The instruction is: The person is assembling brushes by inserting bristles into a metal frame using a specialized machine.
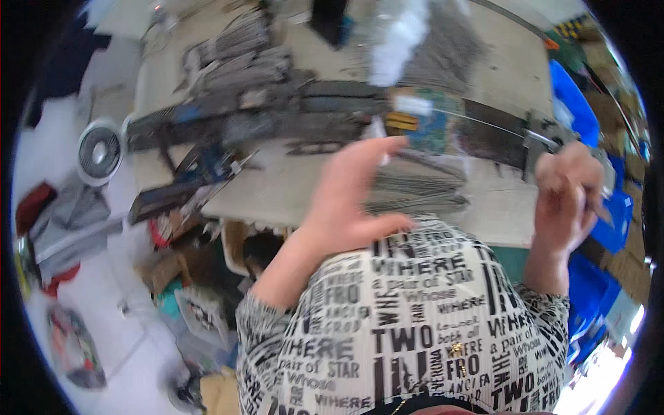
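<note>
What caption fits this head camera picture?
Left hand open above grey rods; right hand grips a thin wire over the workbench.

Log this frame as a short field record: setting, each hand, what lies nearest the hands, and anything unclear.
setting: workbench seen from above, strewn with bundles of thin grey rods
left hand: left hand raised over the bench edge, fingers spread, holding nothing
right hand: right hand closed on a thin wire that runs left to a white piece
nearest things: rod bundle under the left hand; blue bins at right
floor: small white fan, scattered clutter
unclear: motion blur hides what the wire's far end joins
</note>
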`<control>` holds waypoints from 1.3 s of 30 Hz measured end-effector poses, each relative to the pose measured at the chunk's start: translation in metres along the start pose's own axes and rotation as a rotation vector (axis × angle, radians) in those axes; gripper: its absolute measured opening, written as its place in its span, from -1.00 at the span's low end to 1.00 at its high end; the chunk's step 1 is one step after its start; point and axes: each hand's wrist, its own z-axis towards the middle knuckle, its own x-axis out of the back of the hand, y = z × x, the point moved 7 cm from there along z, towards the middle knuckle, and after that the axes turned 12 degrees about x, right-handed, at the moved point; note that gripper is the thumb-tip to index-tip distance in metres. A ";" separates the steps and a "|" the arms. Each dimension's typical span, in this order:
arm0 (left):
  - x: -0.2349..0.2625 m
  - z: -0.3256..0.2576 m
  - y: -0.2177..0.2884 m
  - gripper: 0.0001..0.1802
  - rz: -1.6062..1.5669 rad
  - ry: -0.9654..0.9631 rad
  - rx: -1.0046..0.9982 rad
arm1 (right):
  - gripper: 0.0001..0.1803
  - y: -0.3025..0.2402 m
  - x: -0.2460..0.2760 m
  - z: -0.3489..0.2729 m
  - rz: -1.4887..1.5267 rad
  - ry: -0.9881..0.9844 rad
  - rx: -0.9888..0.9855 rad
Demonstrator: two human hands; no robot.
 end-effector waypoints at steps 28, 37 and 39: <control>0.009 -0.002 -0.036 -0.64 -0.550 0.303 0.274 | -0.88 0.059 0.003 0.006 -1.049 -0.798 -0.098; 0.006 0.039 0.024 -0.90 0.368 0.147 -0.021 | -0.65 0.060 0.019 0.063 -1.016 -0.588 0.167; -0.034 0.060 0.043 -0.91 0.549 0.041 -0.165 | -0.66 0.037 0.028 0.074 -0.893 -0.376 0.080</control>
